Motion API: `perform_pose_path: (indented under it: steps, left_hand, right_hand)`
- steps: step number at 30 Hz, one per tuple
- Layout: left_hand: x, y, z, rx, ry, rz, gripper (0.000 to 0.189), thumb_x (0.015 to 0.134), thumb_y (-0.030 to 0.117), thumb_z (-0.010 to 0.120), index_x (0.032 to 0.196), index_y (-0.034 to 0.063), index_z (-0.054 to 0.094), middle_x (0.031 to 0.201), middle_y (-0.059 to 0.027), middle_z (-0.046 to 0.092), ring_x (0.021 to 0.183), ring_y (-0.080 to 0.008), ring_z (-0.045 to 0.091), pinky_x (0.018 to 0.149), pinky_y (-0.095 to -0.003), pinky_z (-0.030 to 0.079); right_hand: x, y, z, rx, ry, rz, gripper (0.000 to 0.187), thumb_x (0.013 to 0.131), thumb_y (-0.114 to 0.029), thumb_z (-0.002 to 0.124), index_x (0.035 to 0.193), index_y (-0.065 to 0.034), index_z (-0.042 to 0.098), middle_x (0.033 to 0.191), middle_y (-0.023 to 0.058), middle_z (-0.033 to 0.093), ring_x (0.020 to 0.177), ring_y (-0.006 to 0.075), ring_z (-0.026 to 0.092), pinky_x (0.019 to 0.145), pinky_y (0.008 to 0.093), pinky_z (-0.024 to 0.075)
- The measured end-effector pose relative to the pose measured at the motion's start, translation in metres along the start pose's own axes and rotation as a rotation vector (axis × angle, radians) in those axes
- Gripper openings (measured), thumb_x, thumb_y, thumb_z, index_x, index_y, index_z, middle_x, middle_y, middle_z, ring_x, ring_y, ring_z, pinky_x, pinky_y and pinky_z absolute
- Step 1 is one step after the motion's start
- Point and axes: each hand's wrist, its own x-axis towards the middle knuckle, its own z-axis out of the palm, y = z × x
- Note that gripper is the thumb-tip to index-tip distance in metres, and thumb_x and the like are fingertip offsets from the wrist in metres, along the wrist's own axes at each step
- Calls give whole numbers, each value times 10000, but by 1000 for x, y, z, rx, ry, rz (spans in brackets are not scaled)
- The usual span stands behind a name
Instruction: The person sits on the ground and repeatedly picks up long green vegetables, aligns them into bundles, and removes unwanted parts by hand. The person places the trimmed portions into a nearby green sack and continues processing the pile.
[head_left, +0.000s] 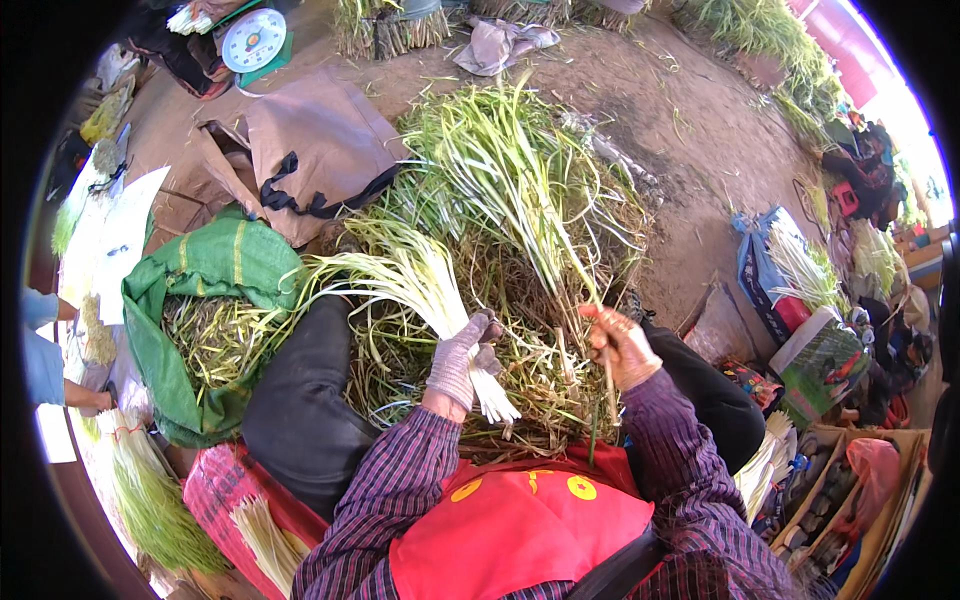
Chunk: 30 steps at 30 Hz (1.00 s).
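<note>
My left hand (461, 360), in a knitted glove, grips a bunch of pale-stemmed leafy greens (420, 289); the white stem ends point towards me and the yellow-green leaves fan out to the upper left. My right hand (619, 345), without a full glove, pinches a single long stalk (581, 274) between thumb and fingers. Beneath and beyond both hands lies a large heap of untrimmed greens (480, 150) with brown, dry stems and roots. A red apron (517, 532) covers my lap.
At the left stands a green woven sack (217, 262) of trimmings, near a brown bag (315, 127) and a dial scale (255, 41). Another person's hand (97, 397) shows at the far left. Bundled greens (150, 487) lie lower left; a wooden rack (825, 480) stands lower right.
</note>
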Motion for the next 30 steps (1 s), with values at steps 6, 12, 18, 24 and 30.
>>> perform_pose_path:
  steps: [6,12,18,24,30]
  left_hand:
    - [2,2,5,-9,-3,8,269,901,264,609,1087,74,576,922,-44,638,490,-76,351,489,-252,374]
    - [20,-1,16,174,9,-5,290,859,302,659,1026,70,614,988,-64,652,551,-58,461,529,-232,456]
    - [45,-18,13,254,110,-112,196,883,186,636,977,15,639,756,-53,674,407,-76,470,355,-216,392]
    - [39,-13,13,298,70,2,141,854,129,661,915,1,659,744,-72,669,440,-71,505,371,-195,406]
    - [18,-13,32,393,7,100,176,828,155,699,894,-4,662,677,-39,660,440,-67,503,371,-222,405]
  right_hand:
    - [4,-45,7,17,-314,-309,295,959,-235,518,1133,-10,593,593,-26,508,509,64,477,485,197,422]
    - [-5,8,29,-264,-286,-117,281,968,-250,493,1139,-46,582,597,-15,567,424,37,460,358,167,285]
    - [-4,54,25,-550,-387,117,183,972,-144,461,1103,-37,531,635,3,553,526,68,542,393,193,362]
    - [23,51,17,-959,-413,-18,247,988,-208,441,1156,-55,538,722,37,631,459,89,535,380,224,431]
    - [112,9,28,-1505,-343,-250,351,962,-182,450,1300,-87,457,930,90,679,573,132,602,509,243,543]
